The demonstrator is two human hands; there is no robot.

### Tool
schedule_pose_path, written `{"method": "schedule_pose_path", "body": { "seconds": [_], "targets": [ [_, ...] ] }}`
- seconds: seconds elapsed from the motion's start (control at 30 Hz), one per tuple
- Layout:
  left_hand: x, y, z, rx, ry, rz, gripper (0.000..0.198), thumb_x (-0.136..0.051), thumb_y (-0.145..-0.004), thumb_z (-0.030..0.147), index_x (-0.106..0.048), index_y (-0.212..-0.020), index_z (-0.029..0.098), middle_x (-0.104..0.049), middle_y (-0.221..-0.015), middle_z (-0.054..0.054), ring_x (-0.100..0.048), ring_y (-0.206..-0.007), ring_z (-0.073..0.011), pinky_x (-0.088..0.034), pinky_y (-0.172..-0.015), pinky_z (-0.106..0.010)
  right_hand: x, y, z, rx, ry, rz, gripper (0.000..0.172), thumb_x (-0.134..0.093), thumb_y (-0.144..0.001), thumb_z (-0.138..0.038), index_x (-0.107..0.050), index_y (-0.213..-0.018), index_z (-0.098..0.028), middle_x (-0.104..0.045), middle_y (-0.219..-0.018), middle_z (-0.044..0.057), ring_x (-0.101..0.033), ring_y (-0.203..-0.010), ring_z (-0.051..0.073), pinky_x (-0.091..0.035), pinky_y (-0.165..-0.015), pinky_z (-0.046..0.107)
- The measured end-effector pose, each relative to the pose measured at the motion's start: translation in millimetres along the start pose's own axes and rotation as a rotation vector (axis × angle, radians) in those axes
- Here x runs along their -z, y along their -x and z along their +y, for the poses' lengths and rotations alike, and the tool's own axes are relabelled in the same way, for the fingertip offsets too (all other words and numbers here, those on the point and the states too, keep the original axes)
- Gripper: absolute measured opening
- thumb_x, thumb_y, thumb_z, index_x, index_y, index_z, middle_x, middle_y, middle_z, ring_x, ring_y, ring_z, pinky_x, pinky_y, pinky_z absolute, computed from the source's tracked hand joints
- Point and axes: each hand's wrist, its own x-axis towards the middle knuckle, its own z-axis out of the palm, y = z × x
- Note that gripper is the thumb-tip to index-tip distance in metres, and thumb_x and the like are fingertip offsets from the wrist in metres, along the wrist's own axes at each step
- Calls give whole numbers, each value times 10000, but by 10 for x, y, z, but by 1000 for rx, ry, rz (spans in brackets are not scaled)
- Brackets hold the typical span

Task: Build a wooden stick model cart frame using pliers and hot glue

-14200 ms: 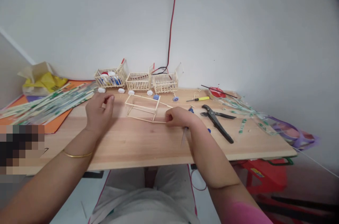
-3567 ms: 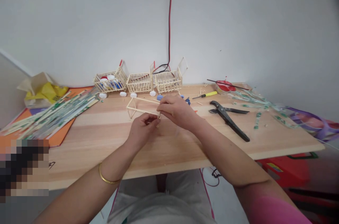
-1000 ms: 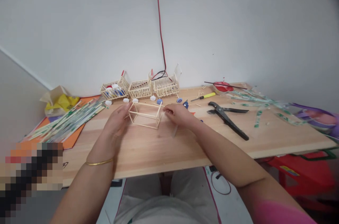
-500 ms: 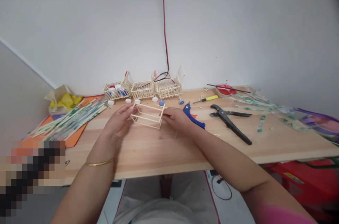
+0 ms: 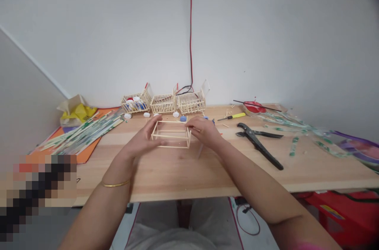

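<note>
Step in hand looks like steadying the pale wooden-stick box frame [image 5: 170, 136], btwn both hands over the light wood-grain tabletop [image 5: 177, 175]: L hand [image 5: 142, 139] spread round its left end, can't tell if gripping, R hand [image 5: 205, 129] w/ fingertips pinched at its upper right corner. Next move prob. calls for a light touch; there's room twd the near edge, but pale stick carts [image 5: 164, 104] crowd close behind & black metal pliers [image 5: 259, 145] lie to the right.

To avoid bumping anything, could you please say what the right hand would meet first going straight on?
Probably the stick frame, which the right hand seems to touch; depth is unclear.
</note>
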Motion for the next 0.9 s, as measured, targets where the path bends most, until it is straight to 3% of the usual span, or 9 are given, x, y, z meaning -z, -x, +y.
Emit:
{"method": "schedule_pose_path", "body": {
  "seconds": [0.2,0.37,0.43,0.53,0.6,0.67,0.77,0.9],
  "targets": [
    [-66,-45,-138,-77,-384,-22,905,-723,-664,347,-239,-1422,247,-284,-1434,-114,-341,-1298,-278,-267,-1095,-437,-59,16,95,-163,-26,-99,108,-525,-772,-110,-600,-811,-177,-645,-831,56,-587,-801,162,-451,-738,276],
    [-102,-54,-139,-62,-483,-49,902,-705,-660,306,-235,-1424,208,-324,-1394,-136,-324,-1302,-277,-253,-1099,-429,7,31,108,-252,-15,-183,107,-531,-726,-101,-575,-795,-170,-625,-812,36,-578,-774,153,-439,-718,261],
    [-102,-49,-142,-41,-473,-47,938,-712,-645,298,-213,-1432,203,-296,-1430,-141,-288,-1328,-286,-218,-1111,-439,97,39,103,-334,-16,-254,213,-575,-680,-100,-579,-882,-168,-633,-861,37,-586,-799,163,-445,-728,272],
    [-90,-35,-143,12,-407,-43,1076,-750,-597,299,-116,-1458,182,-209,-1497,-155,-223,-1366,-304,-164,-1124,-449,247,40,83,-442,-46,-452,575,-710,-607,-190,-528,-1152,-166,-594,-1152,109,-567,-1019,232,-434,-852,338],
    [-78,-25,-134,61,-351,-49,1175,-776,-562,309,-42,-1466,154,-186,-1509,-168,-214,-1372,-311,-158,-1127,-440,306,32,62,-440,-54,-548,837,-781,-551,-283,-428,-1302,-168,-487,-1323,153,-489,-1172,281,-382,-952,385],
    [-65,-19,-122,114,-319,-59,1222,-793,-535,323,-23,-1467,141,-206,-1504,-173,-238,-1364,-319,-178,-1123,-434,312,21,39,-425,-30,-590,978,-809,-511,-355,-363,-1362,-175,-436,-1376,165,-438,-1233,311,-336,-1000,419],
    [-48,-18,-120,180,-336,-66,1210,-804,-505,340,-98,-1464,128,-232,-1497,-176,-278,-1346,-335,-201,-1115,-438,248,13,16,-431,37,-603,1008,-812,-495,-435,-367,-1362,-178,-469,-1351,168,-451,-1217,341,-316,-998,455],
    [-44,-22,-129,214,-355,-56,1178,-804,-488,317,-160,-1453,114,-260,-1486,-177,-305,-1333,-337,-213,-1110,-441,162,28,26,-403,69,-568,870,-783,-545,-486,-451,-1283,-165,-570,-1230,159,-524,-1117,336,-352,-928,430]
  ]
}}
